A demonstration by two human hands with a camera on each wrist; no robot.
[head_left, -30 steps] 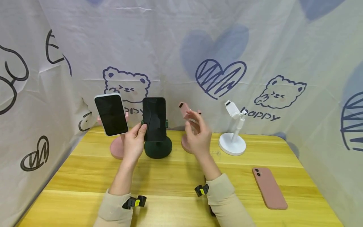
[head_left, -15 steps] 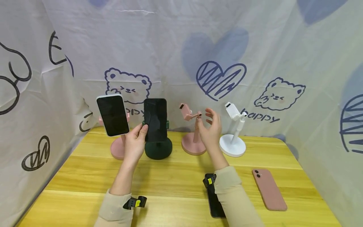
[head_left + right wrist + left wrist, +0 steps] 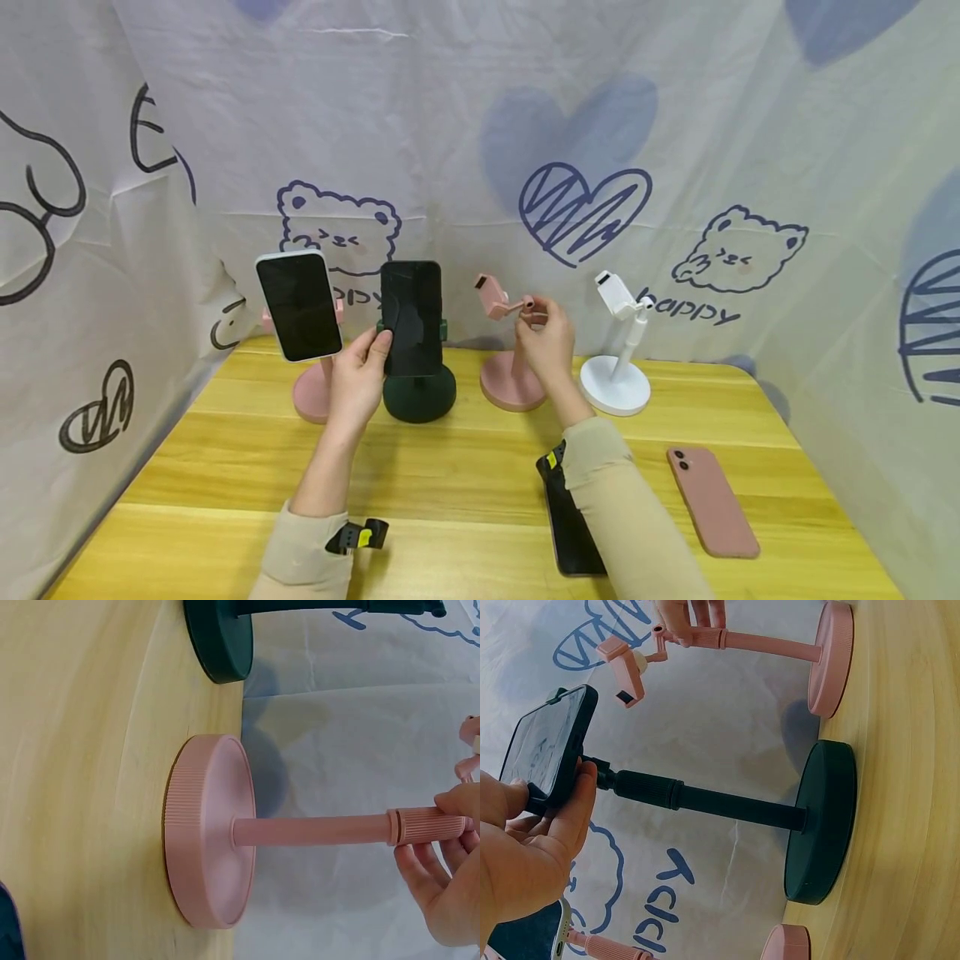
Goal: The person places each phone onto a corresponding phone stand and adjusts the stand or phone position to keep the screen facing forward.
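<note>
My left hand holds the lower left edge of a black smartphone, thumb on its front and fingers behind. That phone sits upright in the clamp of a dark green phone stand. To the right, my right hand grips the ribbed collar at the top of the post of a pink phone stand. In the right wrist view, thumb and fingers lie around that collar. The pink stand's tilted clamp has no phone in it, as the left wrist view shows.
A white-edged smartphone sits in another pink stand at left. Right of my hand stands a white phone stand. A pink phone lies camera side up; a dark phone lies partly under my right sleeve. Printed cloth hangs behind.
My right hand has moved from in front of the pink stand's clamp to the right, then onto the collar of its post. The left hand has kept its hold on the black smartphone.
</note>
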